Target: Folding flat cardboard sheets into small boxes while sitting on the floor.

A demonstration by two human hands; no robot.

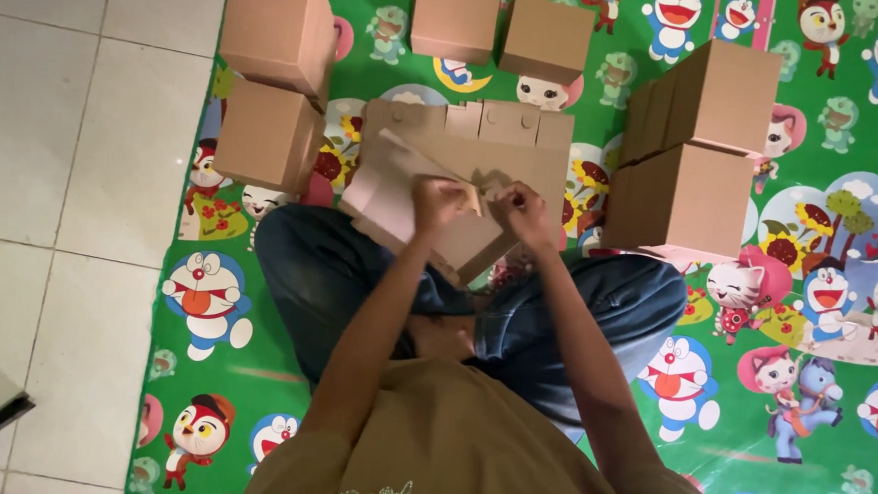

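Head view looks straight down on a seated person, legs crossed on a cartoon-printed floor mat (253,358), folding a flat cardboard blank (442,192) into a box.

Left of the blank, two finished boxes (273,78) stand stacked on the mat. The blank lies over the person's knees and the mat, its row of tab flaps on the far edge and one panel raised at an angle on its left side.

Left hand (436,202) rests on the middle of the blank, fingers curled down and pinching the edge of a flap. Right hand (526,213) sits just beside it, fingers likewise closed on the adjoining flap edge. Both forearms run from the body toward the blank and converge, elbows apart, wrists bent down.

For a clean fold, judging from this pose: hold each flap close to its crease, press along the scored line and not across it, and keep the lower panel flat against the knee so the walls rise square.

Right of the blank, a further stack of finished boxes (699,150) stands on the mat; two single boxes (501,25) sit beyond the blank.
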